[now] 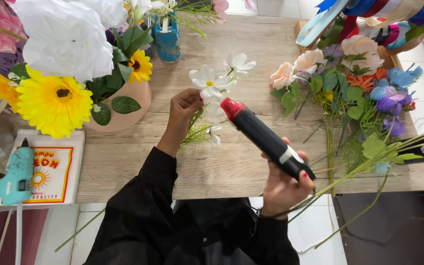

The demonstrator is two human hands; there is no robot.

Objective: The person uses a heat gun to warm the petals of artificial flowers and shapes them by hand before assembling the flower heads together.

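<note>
Fingers [196, 99] of the left hand [182, 110] pinch a white flower sprig [212, 98] above the desk [222, 162]. Right hand [283, 189] grips a black tool [266, 139], its red tip touching the sprig just beside those fingers.

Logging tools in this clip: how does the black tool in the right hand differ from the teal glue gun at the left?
The black tool is a straight barrel with a red tip; the teal glue gun is pistol-shaped. The right hand holds the black tool up toward the white flowers; the glue gun lies untouched at the table edge.
</note>
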